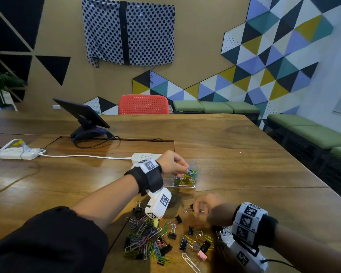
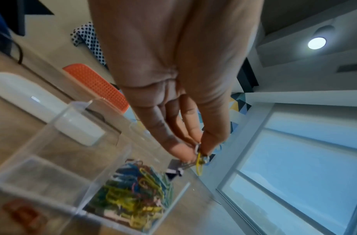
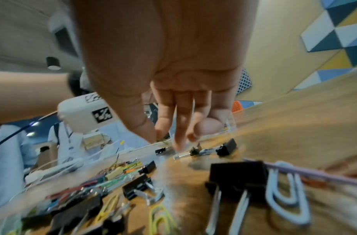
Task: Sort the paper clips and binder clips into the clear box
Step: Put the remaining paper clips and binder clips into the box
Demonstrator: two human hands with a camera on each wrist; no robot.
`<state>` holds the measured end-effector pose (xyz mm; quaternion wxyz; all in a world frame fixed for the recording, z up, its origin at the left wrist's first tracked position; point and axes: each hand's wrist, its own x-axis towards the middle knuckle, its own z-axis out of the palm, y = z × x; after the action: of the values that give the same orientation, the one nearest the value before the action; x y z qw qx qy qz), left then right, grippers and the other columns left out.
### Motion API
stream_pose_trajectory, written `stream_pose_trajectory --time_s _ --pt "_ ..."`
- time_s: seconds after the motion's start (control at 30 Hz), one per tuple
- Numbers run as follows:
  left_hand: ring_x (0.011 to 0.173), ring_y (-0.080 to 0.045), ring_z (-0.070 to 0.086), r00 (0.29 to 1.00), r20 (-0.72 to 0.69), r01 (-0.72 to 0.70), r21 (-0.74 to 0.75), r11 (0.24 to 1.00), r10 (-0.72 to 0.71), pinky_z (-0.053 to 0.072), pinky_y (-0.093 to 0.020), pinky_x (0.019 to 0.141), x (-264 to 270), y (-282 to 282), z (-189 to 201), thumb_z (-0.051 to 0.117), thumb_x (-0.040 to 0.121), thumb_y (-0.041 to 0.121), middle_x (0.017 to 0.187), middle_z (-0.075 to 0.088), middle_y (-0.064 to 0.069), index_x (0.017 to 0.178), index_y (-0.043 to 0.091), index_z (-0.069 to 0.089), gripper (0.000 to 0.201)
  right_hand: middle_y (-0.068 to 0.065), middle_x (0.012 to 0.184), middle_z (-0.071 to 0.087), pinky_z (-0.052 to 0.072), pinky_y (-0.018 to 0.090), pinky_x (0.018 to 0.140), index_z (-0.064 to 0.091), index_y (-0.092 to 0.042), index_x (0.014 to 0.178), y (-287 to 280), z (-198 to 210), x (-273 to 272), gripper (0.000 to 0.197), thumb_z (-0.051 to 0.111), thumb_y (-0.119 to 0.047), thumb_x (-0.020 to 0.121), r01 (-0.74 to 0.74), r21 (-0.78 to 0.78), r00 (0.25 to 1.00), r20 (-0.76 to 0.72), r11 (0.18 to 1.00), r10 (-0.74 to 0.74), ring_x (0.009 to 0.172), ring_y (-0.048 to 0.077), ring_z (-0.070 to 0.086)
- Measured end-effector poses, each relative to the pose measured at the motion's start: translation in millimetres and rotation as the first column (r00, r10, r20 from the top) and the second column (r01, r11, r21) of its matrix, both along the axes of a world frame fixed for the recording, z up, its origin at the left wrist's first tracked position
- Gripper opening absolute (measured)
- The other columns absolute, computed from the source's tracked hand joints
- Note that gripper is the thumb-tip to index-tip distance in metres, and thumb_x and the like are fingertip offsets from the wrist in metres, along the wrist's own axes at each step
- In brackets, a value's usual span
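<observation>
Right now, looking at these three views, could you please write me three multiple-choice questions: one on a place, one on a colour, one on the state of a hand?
1. Where is the clear plastic box on the wooden table?
A. Beyond the loose pile of clips
B. On the red chair
C. Under the tablet stand

2. What colour is the paper clip hanging from the left hand?
A. Red
B. Yellow
C. White

3. What is the left hand doing?
A. Lying flat on the table
B. Pinching clips above the box
C. Hanging idle and holding nothing

Answers:
1 A: in the head view the box stands farther from the person than the pile.
2 B: the left wrist view shows a yellow clip under the fingertips.
3 B: thumb and fingers meet on the clips over the box.
</observation>
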<state>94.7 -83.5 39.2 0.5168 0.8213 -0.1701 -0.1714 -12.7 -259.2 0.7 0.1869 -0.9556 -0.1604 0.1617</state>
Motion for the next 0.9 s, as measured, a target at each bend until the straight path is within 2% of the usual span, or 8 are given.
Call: stream_pose_trajectory --time_s 0.07,0.13,0.2,0.37,0.5,0.73,0.83,0.9 --pt "0.047 -0.003 0.062 0.998 -0.062 0.027 -0.039 0.999 -0.030 0.052 -0.012 0.051 -7.9 0.5 -5.5 0.067 0.081 -0.003 0.059 0.067 0.002 0.078 0.006 0.067 0.009 -0.004 0.096 0.066 0.050 0.028 0.082 0.056 -0.035 0.065 -4.9 -1.5 6.1 0.019 0.064 -0.024 0.079 0.057 0.142 0.992 0.100 0.988 -0.072 0.089 0.014 0.062" --pt "0.048 -0.001 0.062 0.992 -0.105 0.058 -0.071 0.996 -0.065 0.052 -0.010 0.052 -15.1 1.3 -10.4 0.066 0.082 -0.002 0.054 0.067 0.006 0.079 0.007 0.066 0.010 -0.009 0.114 0.060 0.043 0.027 0.097 0.058 -0.037 0.062 -6.2 2.0 9.7 0.023 0.067 -0.024 0.078 0.060 0.273 0.986 0.135 0.960 -0.099 0.104 0.008 0.058" --pt "0.051 -0.001 0.063 0.980 -0.160 0.098 -0.108 0.989 -0.115 0.052 -0.010 0.053 -21.1 2.6 -14.0 0.063 0.084 -0.003 0.055 0.068 0.007 0.081 0.008 0.065 0.012 -0.009 0.115 0.058 0.034 0.024 0.101 0.062 -0.037 0.066 -4.1 7.5 10.4 0.022 0.070 -0.021 0.078 0.058 0.356 0.991 0.094 0.933 -0.098 0.109 0.004 0.053" --pt "0.058 -0.002 0.066 0.950 -0.243 0.161 -0.158 0.974 -0.196 0.054 -0.012 0.057 -31.3 9.8 -18.9 0.058 0.086 -0.004 0.063 0.071 0.005 0.089 0.006 0.063 0.012 -0.011 0.081 0.069 0.049 0.024 0.088 0.068 -0.032 0.070 6.1 6.4 12.7 0.013 0.074 -0.021 0.076 0.055 0.471 0.998 0.011 0.880 -0.069 0.081 0.001 0.063" --pt "0.058 -0.002 0.066 0.948 -0.240 0.176 -0.146 0.973 -0.207 0.055 -0.013 0.059 -33.8 16.3 -18.3 0.058 0.086 -0.004 0.064 0.071 0.004 0.089 0.006 0.064 0.012 -0.005 0.080 0.071 0.053 0.023 0.081 0.070 -0.022 0.074 11.9 3.7 13.4 0.006 0.076 -0.019 0.075 0.070 0.491 0.997 -0.012 0.869 -0.074 0.074 0.002 0.064" --pt "0.056 -0.003 0.065 0.951 -0.237 0.160 -0.172 0.972 -0.199 0.055 -0.014 0.059 -32.3 25.5 -17.5 0.057 0.085 -0.008 0.061 0.069 0.004 0.087 0.003 0.063 0.013 -0.002 0.083 0.071 0.054 0.032 0.085 0.067 -0.032 0.063 8.8 6.4 17.4 0.015 0.076 -0.024 0.073 0.015 0.377 1.000 -0.001 0.926 -0.016 0.080 0.009 0.065" --pt "0.049 -0.003 0.062 0.971 -0.179 0.136 -0.144 0.980 -0.161 0.052 -0.012 0.053 -31.3 25.6 -13.1 0.059 0.084 -0.008 0.056 0.068 0.005 0.085 0.004 0.062 0.012 -0.010 0.074 0.068 0.053 0.026 0.078 0.065 -0.032 0.064 7.6 5.5 16.8 0.018 0.073 -0.020 0.075 -0.007 0.278 1.000 -0.016 0.960 0.012 0.069 0.002 0.060" --pt "0.050 -0.003 0.062 0.991 -0.075 0.104 -0.069 0.992 -0.109 0.051 -0.012 0.053 -26.3 25.2 -10.4 0.064 0.082 -0.004 0.059 0.068 0.004 0.084 0.005 0.065 0.010 -0.018 0.063 0.061 0.047 0.012 0.065 0.068 -0.026 0.071 10.3 4.1 13.7 0.011 0.069 -0.018 0.078 -0.048 0.166 0.999 -0.018 0.985 0.051 0.059 -0.006 0.055"
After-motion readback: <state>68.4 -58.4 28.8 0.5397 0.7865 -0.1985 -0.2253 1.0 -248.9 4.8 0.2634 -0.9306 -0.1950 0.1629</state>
